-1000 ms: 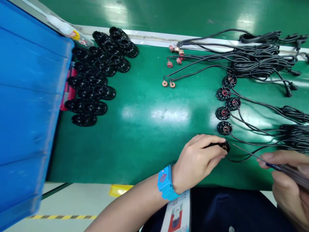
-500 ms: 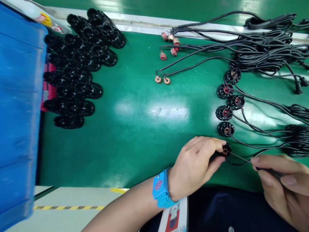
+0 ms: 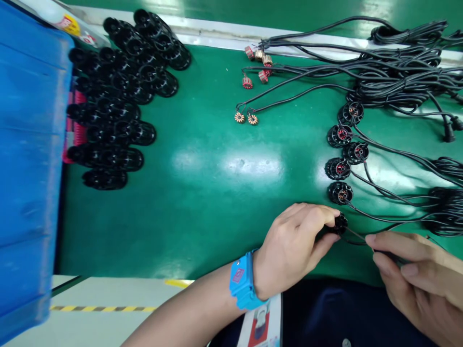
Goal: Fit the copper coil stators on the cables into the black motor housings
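My left hand [image 3: 292, 248], with a blue band [image 3: 241, 282] on its wrist, is closed on a small black plastic housing [image 3: 340, 223] near the table's front edge. Fingertips cover part of this housing, and a black cable leads from it to the right. In my right hand [image 3: 415, 274] a slim metal tool [image 3: 356, 233] with a dark handle is pinched between thumb and fingers. Its thin shaft points left, and the tip reaches the housing's opening. Whether it is a screwdriver or tweezers I cannot tell. Just beyond stands a similar cabled housing [image 3: 340, 193] with a copper coil inside.
Several more cabled housings [image 3: 338, 168] line up behind it. Coiled black cables [image 3: 398, 89] lie at the back right, their copper-wound coils [image 3: 252, 119] toward the middle. Black plastic housings [image 3: 126, 130] stand grouped at the left, beside a blue bin [image 3: 29, 168].
My right hand has moved left, bringing the tool closer to and deeper at the housing. The housing has tilted slightly in my left hand, which otherwise stays in place.
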Motion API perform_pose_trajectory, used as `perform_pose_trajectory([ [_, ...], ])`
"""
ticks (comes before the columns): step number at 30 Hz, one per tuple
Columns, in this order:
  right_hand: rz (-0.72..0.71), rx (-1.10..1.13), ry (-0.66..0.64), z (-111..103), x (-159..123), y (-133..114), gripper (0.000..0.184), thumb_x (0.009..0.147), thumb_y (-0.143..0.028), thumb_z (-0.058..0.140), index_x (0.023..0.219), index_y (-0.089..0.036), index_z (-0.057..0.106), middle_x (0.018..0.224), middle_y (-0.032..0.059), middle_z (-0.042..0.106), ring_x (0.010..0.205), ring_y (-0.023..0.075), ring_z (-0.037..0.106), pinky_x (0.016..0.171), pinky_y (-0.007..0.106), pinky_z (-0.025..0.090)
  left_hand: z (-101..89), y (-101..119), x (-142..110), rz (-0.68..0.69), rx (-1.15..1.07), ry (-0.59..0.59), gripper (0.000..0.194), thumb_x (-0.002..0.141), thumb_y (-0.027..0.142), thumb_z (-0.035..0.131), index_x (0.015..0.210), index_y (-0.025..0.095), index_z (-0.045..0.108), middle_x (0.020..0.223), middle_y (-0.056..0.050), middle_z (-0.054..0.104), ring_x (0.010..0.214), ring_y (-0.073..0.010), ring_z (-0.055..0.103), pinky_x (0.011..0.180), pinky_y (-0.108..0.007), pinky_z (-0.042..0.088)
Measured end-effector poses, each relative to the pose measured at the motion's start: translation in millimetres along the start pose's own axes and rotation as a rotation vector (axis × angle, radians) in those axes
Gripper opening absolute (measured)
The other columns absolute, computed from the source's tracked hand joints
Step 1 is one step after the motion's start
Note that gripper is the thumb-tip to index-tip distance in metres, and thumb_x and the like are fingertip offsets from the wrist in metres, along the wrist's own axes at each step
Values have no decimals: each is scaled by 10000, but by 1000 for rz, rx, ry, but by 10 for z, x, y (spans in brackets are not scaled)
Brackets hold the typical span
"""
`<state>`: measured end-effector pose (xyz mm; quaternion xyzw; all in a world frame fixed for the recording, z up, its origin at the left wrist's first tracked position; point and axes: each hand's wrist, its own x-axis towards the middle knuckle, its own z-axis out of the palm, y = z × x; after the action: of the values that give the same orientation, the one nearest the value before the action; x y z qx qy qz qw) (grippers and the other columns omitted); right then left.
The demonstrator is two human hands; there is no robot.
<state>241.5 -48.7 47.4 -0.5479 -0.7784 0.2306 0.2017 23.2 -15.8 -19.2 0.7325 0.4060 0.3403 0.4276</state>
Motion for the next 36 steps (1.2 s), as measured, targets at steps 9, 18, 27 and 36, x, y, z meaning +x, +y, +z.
perform_pose_trajectory([
  [9, 36, 49, 137, 44, -163, 33, 261, 959, -165, 619, 1180, -298, 659, 932, -9, 767, 665, 129, 705, 511, 225, 526, 1, 20, -15, -25, -11, -3, 289, 931, 121, 745, 1076, 225, 518, 1140, -50, 794, 984, -219, 788, 883, -385, 642],
  [18, 88, 93, 96, 39, -389, 168, 512, 902, -92, 637, 1343, -350, 599, 1080, 4, 783, 769, 173, 756, 610, 240, 601, -4, 33, -9, -29, -20, 3, 251, 954, 134, 720, 1075, 230, 523, 1127, -51, 798, 981, -216, 790, 875, -385, 651],
  [27, 10, 57, 48, 8, -82, 20, 514, 919, -27, 593, 1355, -299, 559, 977, -13, 774, 671, 104, 713, 560, 178, 560, -6, 27, -6, -40, -38, 0, 252, 950, 127, 717, 1069, 234, 522, 1141, -53, 798, 1008, -216, 791, 893, -385, 648],
  [36, -127, 58, 101, 8, -225, 284, 162, 928, -156, 649, 994, -296, 600, 1004, 12, 768, 873, 211, 745, 769, 357, 621, -7, -15, -43, -48, 59, -4, 285, 940, 193, 727, 1128, 249, 521, 1091, -53, 775, 967, -234, 768, 846, -402, 641],
])
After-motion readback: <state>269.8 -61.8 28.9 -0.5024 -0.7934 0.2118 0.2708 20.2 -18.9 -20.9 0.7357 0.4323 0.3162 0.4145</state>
